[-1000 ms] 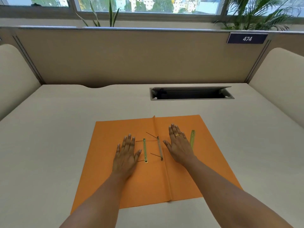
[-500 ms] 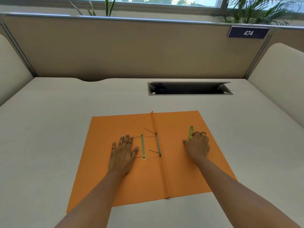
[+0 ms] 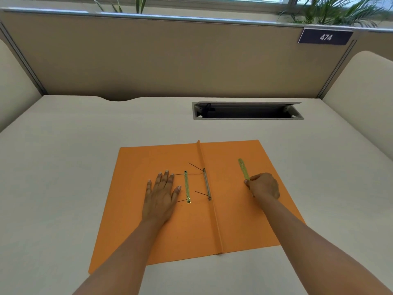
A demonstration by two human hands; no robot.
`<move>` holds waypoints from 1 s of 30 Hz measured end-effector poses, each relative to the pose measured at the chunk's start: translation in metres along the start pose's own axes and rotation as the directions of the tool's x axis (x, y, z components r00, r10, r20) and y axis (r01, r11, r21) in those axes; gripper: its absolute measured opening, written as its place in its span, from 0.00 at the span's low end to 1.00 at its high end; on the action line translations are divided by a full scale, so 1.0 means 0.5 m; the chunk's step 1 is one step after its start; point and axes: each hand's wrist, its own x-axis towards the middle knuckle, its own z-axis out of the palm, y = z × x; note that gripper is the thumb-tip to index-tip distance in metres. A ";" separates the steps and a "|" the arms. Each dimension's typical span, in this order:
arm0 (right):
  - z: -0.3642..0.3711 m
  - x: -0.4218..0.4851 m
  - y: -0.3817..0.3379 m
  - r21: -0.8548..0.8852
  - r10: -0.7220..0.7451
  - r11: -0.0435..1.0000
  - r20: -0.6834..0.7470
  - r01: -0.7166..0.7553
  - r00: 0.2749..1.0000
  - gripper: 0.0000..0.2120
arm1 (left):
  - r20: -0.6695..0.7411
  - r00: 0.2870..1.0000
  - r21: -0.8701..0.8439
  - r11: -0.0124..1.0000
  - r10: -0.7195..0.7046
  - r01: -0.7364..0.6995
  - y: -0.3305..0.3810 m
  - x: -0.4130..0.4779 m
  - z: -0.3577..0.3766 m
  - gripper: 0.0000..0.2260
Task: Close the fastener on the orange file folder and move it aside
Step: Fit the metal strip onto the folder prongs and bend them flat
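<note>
An orange file folder (image 3: 229, 220) lies spread open on the desk, its spine fold running down the middle. On the left leaf a green fastener strip (image 3: 187, 186) lies beside a metal bar (image 3: 206, 184) with thin prongs sticking out. My left hand (image 3: 160, 193) rests flat on the left leaf, fingers spread, just left of the green strip. A loose green fastener bar (image 3: 242, 168) lies on the right leaf, and my right hand (image 3: 263, 186) is curled around its near end, fingertips pinching it.
A recessed cable slot (image 3: 247, 111) with its lid up sits in the beige desk (image 3: 63, 167) behind the folder. A partition wall (image 3: 170, 58) with a "474" plate (image 3: 325, 37) closes off the back; padded side panels stand left and right.
My right hand left the folder's middle, moved right and closed on the loose green bar. The left hand stayed flat. The view tilted down.
</note>
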 end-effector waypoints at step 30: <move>0.007 -0.027 -0.013 0.377 -0.082 0.926 0.250 -0.019 0.965 0.06 | -0.007 0.981 -0.609 0.779 -0.192 0.148 0.026 0.019 -0.058 0.15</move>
